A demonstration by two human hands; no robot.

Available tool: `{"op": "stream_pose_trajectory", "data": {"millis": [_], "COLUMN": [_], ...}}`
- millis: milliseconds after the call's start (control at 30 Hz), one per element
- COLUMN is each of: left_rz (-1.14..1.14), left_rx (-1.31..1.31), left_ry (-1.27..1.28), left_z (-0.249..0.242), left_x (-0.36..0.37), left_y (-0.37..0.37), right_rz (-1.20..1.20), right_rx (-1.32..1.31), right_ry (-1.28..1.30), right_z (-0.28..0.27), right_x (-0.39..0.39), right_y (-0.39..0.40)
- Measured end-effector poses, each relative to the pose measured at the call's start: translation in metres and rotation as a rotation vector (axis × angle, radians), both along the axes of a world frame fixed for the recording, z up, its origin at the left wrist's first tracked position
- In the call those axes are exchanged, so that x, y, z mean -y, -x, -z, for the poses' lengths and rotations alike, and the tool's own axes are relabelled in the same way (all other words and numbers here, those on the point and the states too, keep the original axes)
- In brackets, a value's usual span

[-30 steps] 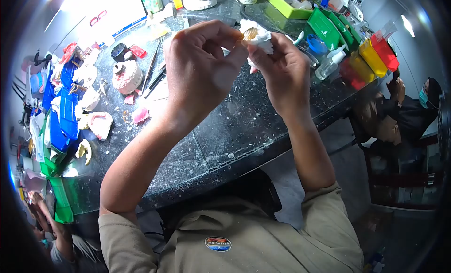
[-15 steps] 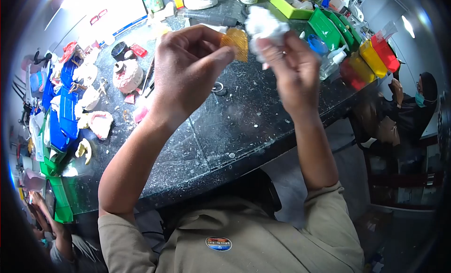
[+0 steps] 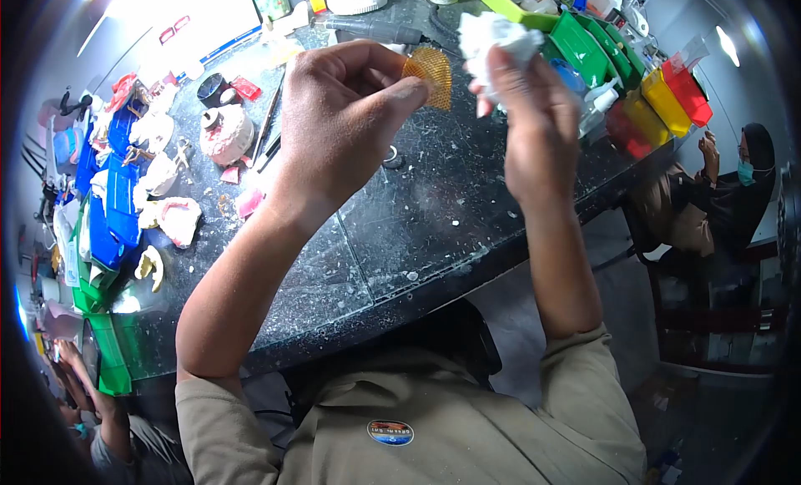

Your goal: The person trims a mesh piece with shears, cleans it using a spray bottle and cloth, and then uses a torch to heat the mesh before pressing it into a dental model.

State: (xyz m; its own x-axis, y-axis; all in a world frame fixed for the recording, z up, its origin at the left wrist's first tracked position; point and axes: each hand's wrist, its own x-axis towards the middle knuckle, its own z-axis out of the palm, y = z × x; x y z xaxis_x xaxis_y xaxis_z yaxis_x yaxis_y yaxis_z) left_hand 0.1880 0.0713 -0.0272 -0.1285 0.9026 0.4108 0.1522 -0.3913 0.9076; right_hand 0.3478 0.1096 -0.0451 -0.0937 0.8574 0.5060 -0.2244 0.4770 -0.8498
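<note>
Pinched between the thumb and fingers of my left hand [image 3: 346, 113] is a small gold-coloured mesh piece [image 3: 435, 78], curved at its outer edge. My right hand [image 3: 534, 109] grips a crumpled white tissue [image 3: 494, 44], held up a little to the right of the mesh and apart from it. Slight motion blur softens the right fingers. Both hands are raised above the dark, dusty workbench [image 3: 417, 226].
On the left of the bench lie a pink-and-white plaster cast [image 3: 226, 136], a small black cup [image 3: 214, 90] and several dental models near blue bins [image 3: 114, 209]. Green bins [image 3: 584, 51] and a yellow bin [image 3: 663, 101] stand right. Beyond the bench sits a masked person [image 3: 726, 184].
My right hand has moved right with the tissue, away from the mesh. The left hand has shifted slightly right, still pinching the mesh.
</note>
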Motion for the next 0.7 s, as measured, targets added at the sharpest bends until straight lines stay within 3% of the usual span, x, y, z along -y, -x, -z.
{"op": "stream_pose_trajectory", "data": {"millis": [100,200,300,333,467,600,700], "left_rz": [0.068,0.033,-0.021,-0.063,-0.077,-0.079,-0.076], "left_rx": [-0.046,-0.052,-0.037,-0.066,-0.018,-0.001,0.010], "left_ry": [-0.037,-0.063,-0.121,-0.110,-0.152,-0.225,-0.230], "left_z": [0.004,0.002,0.000,-0.006,-0.003,0.007,0.013], "left_x": [-0.001,-0.001,-0.003,0.000,-0.003,-0.008,-0.009], "left_y": [-0.002,-0.004,-0.005,-0.004,-0.005,-0.011,-0.009], "right_rz": [0.032,0.020,-0.114,-0.023,-0.010,0.277,0.022], "right_rx": [0.244,0.219,-0.222,-0.234,-0.002,0.316,0.082], "right_ry": [-0.226,-0.080,0.079,0.034,-0.027,-0.253,0.037], "right_z": [0.012,0.001,0.007,0.009,0.016,0.021,0.017], "right_x": [0.000,0.008,0.000,-0.004,0.008,0.005,0.011], "right_y": [0.008,0.008,0.011,0.008,0.009,0.015,0.018]}}
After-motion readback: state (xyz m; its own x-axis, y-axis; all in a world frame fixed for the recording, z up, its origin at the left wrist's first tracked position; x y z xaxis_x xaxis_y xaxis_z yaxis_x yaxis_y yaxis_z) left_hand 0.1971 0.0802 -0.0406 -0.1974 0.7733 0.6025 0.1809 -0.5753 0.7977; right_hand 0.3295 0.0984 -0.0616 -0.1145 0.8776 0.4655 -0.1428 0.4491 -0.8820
